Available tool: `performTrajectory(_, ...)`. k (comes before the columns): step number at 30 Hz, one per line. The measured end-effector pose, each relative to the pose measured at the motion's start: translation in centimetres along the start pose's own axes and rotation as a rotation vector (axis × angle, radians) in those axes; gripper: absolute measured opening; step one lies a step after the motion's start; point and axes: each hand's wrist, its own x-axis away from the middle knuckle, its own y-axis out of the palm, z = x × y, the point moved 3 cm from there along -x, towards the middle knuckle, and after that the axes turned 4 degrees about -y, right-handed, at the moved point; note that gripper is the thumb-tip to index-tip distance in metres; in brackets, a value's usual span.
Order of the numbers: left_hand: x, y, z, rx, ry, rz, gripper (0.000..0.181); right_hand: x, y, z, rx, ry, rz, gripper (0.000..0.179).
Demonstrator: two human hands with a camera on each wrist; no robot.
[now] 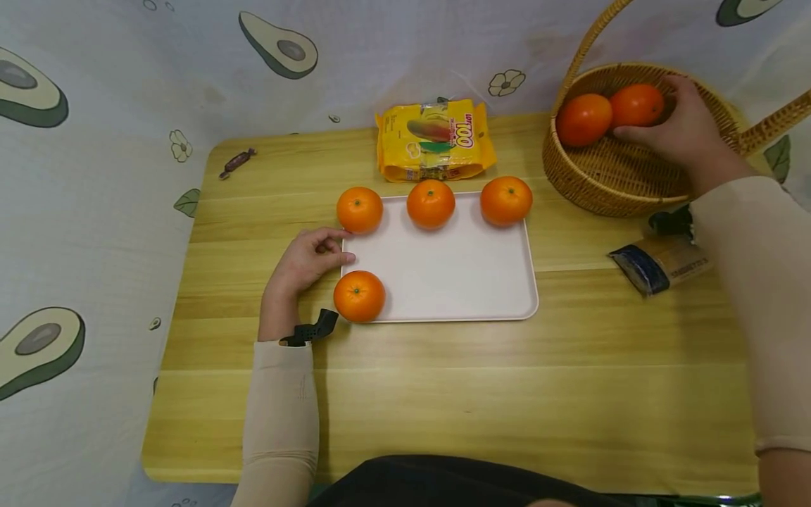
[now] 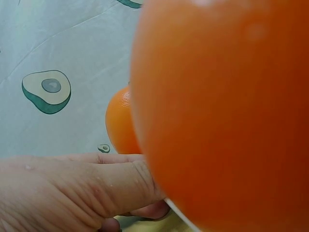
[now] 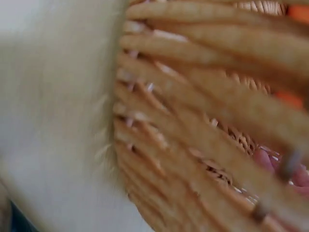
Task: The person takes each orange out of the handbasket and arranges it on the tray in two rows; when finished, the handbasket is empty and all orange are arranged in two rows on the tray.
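Note:
In the head view my left hand (image 1: 308, 259) holds the left rim of a white tray (image 1: 456, 274), thumb and fingers at its edge. Oranges sit along the tray: one at the upper left corner (image 1: 360, 210), one top middle (image 1: 431, 204), one top right (image 1: 505, 201), one lower left (image 1: 359, 296). That lower orange (image 2: 227, 116) fills much of the left wrist view. Inside a wicker basket (image 1: 608, 186), my right hand (image 1: 687, 130) grips a shiny red-orange fruit (image 1: 636, 104), thumb and fingers around its side. A second red-orange fruit (image 1: 583, 120) lies against it.
Behind the tray lies a yellow packet (image 1: 437, 141) with a mango picture. A brown and dark blue packet (image 1: 662, 264) lies below the basket, partly under the right sleeve. A small wrapped candy (image 1: 237, 163) is at the far left. The basket's tall handle (image 1: 586, 46) arches up.

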Motion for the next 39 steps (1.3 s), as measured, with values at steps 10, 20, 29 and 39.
performTrajectory(10, 0.2, 0.1, 0.4, 0.012, 0.005, -0.004, 0.041, 0.1, 0.0, 0.0, 0.009, 0.041, 0.004, 0.103)
performTrajectory(20, 0.2, 0.2, 0.4, 0.022, 0.004, -0.007, 0.041, -0.1, 0.1, 0.4, 0.036, 0.016, 0.030, 0.095)
performTrajectory(29, 0.2, 0.2, 0.2, 0.026, -0.005, -0.007, 0.042, 0.0, -0.1, 0.4, 0.028, 0.014, 0.060, 0.092)
performTrajectory(39, 0.2, 0.1, 0.1, 0.007, 0.002, -0.001, 0.042, 1.0, -0.6, -0.5, -0.020, -0.003, 0.168, 0.086)
